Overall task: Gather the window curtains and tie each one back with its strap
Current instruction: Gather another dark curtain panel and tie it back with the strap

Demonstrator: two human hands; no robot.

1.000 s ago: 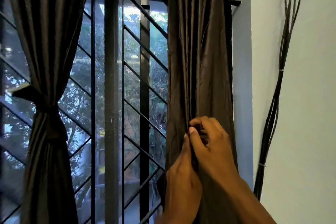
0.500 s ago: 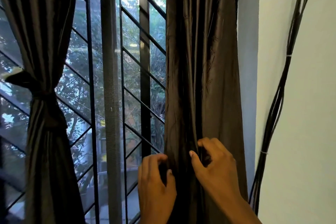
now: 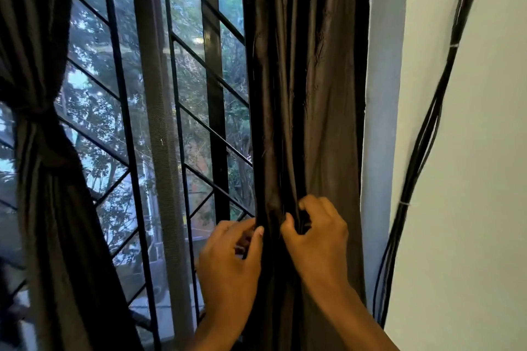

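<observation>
Right curtain [image 3: 308,94]: my left hand [image 3: 228,268] and right hand [image 3: 316,242], both raised, fingers curled, pinch its gathered folds side by side.

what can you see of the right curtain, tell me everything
The right curtain is dark brown, slightly shiny fabric hanging in narrow vertical folds between the window grille and the wall edge. It hangs straight with no strap visible around it. The left hand grips its window-side edge and the right hand pinches folds near its middle. Its top and hem are out of frame.
</observation>
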